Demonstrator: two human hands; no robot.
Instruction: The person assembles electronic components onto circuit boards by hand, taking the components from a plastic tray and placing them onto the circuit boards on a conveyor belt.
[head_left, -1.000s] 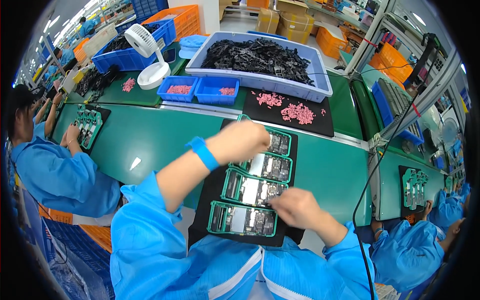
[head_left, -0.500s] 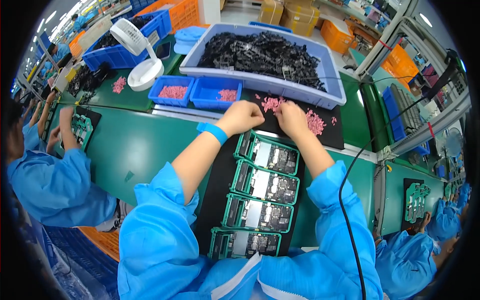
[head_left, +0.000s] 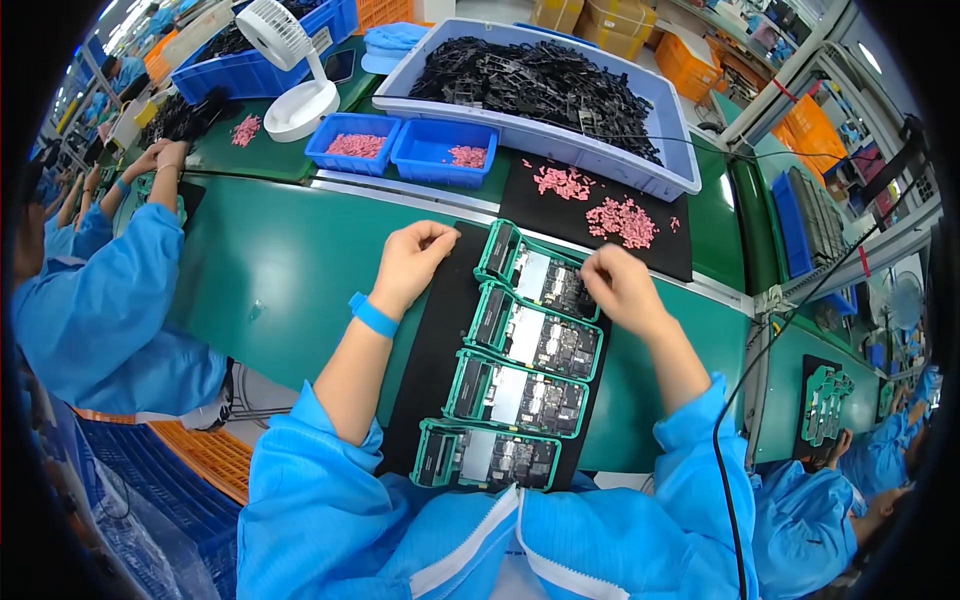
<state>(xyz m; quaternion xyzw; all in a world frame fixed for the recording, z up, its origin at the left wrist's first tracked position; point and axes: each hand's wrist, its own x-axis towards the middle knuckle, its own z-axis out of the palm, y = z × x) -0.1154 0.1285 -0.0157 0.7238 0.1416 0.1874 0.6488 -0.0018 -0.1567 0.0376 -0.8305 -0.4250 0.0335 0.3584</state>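
Several phone-like assemblies in green frames [head_left: 535, 335], with bare circuit boards showing, lie in a column on a black mat [head_left: 425, 400]. My left hand [head_left: 408, 268], with a blue band at its wrist, hovers left of the farthest assembly. Its thumb and fingertips are pinched together, and whatever they hold is too small to make out. At the right end of that same farthest assembly [head_left: 545, 272] is my right hand [head_left: 628, 288], fingers closed and bent down; their tips hide anything between them. Beyond lie two loose heaps of small pink pieces [head_left: 622, 220] on a dark mat.
Two small blue bins [head_left: 445, 178] with pink pieces stand behind the bench's metal rail. A large pale-blue tub [head_left: 560, 140] of black parts fills the back. A white fan [head_left: 302, 110] stands left. A black cable [head_left: 728, 450] hangs at right. Co-workers sit both sides.
Both hands have drawn back from the pink pieces toward me. The left is now left of the farthest assembly, the right at its right end. The view has shifted slightly.
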